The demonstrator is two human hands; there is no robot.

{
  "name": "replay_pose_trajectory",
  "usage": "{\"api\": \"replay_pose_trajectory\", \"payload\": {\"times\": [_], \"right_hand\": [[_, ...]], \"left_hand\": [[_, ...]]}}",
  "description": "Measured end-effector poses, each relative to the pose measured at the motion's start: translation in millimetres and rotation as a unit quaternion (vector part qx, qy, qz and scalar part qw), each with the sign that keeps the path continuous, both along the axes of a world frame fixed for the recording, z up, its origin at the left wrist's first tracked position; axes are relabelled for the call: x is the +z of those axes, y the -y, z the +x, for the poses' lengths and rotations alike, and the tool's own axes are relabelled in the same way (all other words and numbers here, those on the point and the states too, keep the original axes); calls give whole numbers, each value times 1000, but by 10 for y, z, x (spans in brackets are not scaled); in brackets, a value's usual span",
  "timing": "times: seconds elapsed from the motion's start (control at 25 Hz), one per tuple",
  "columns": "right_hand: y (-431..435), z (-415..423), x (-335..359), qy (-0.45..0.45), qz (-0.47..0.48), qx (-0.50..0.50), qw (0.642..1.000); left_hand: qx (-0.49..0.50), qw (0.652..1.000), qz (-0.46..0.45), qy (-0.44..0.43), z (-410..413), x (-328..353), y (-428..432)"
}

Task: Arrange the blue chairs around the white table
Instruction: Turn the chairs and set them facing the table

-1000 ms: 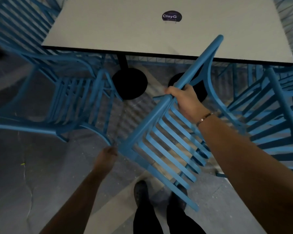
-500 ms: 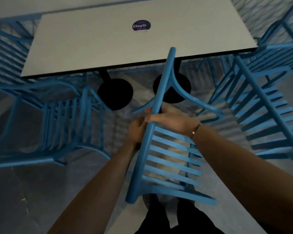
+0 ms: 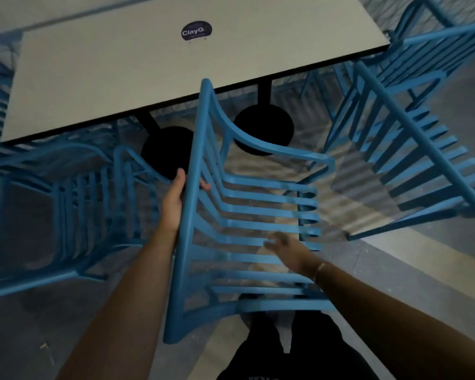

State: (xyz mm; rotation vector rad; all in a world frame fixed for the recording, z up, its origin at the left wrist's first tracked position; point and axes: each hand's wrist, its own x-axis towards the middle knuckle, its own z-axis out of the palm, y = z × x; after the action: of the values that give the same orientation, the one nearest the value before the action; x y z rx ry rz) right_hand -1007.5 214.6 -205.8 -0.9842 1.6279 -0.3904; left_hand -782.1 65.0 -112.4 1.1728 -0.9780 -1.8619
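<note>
A blue slatted chair [image 3: 247,223] stands in front of me, at the near edge of the white table [image 3: 126,69]. My left hand [image 3: 174,198] grips the chair's top back rail, thumb on the left side and fingertips showing past the right side. My right hand [image 3: 285,246] hovers blurred over the chair's seat slats, fingers loose, holding nothing. A second blue chair [image 3: 74,204] stands to the left of the held one. A third blue chair [image 3: 412,149] stands to the right.
Two black round table bases [image 3: 263,130] sit on the floor under the table's near edge. More blue chairs [image 3: 444,37] show at the far right and far left. My dark shoes and trousers [image 3: 291,349] are below the chair, on grey floor.
My right hand has let go of the back rail and dropped to the right over the seat. The chair has swung round, its seat now facing right. My left hand keeps its grip.
</note>
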Motion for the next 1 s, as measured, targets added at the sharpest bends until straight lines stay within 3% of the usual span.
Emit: {"api": "replay_pose_trajectory", "payload": {"times": [0.08,0.16,0.28,0.36,0.52,0.64,0.72,1.0], "right_hand": [[-414,-51,-517,-104,137,132,976],[-766,-9,-953,-166,205,235,936],[-969,35,-1366,-174,242,202,933],[-1033,3,-1526,-178,230,205,935],[-1140,-86,-2142,-191,149,314,918],[-986,32,-1882,-109,160,348,917],[-850,61,-1390,-142,144,405,892],[-651,-279,-1309,-192,159,490,835]], "left_hand": [[-21,997,-38,71,0,71,106],[-44,984,-60,160,-1,38,150],[-81,970,-21,227,-123,112,166],[-93,960,13,264,-180,151,156],[-71,956,20,285,-195,197,112],[-73,952,0,296,-193,259,203],[-66,952,1,300,-190,266,236],[-28,955,-13,295,-252,298,310]]}}
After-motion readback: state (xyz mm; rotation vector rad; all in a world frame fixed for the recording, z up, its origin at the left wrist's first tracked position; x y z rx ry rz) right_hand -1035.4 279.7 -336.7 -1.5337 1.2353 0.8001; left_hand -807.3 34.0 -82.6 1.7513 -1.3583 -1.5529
